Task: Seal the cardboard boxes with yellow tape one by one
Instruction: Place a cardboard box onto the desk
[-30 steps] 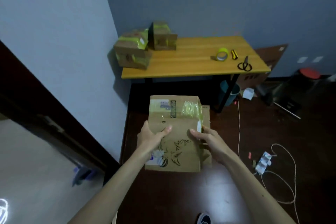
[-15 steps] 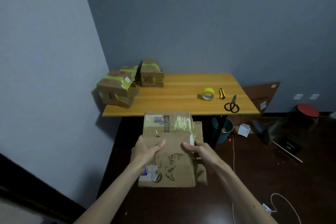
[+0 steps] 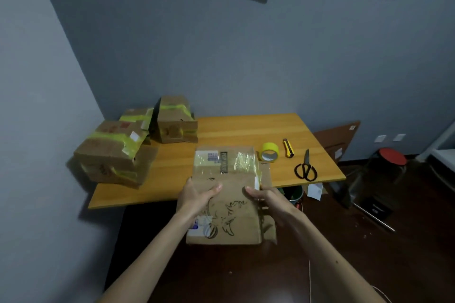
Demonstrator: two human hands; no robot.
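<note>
I hold a cardboard box with a black drawing and clear tape on it, up in front of the wooden table. My left hand grips its left side, thumb on top. My right hand grips its right side near a loose flap. A roll of yellow tape stands on the table just beyond the box. Three boxes with yellow tape sit at the table's left: a large one, one behind it, and another further back.
A yellow utility knife and black scissors lie right of the tape roll. Grey walls close the left and back. On the dark floor at right stand a red-topped stool, a leaning board and a white cable.
The view has lifted and closed in on the table. The box, held in both hands, has come up from over the floor to the table's front edge.
</note>
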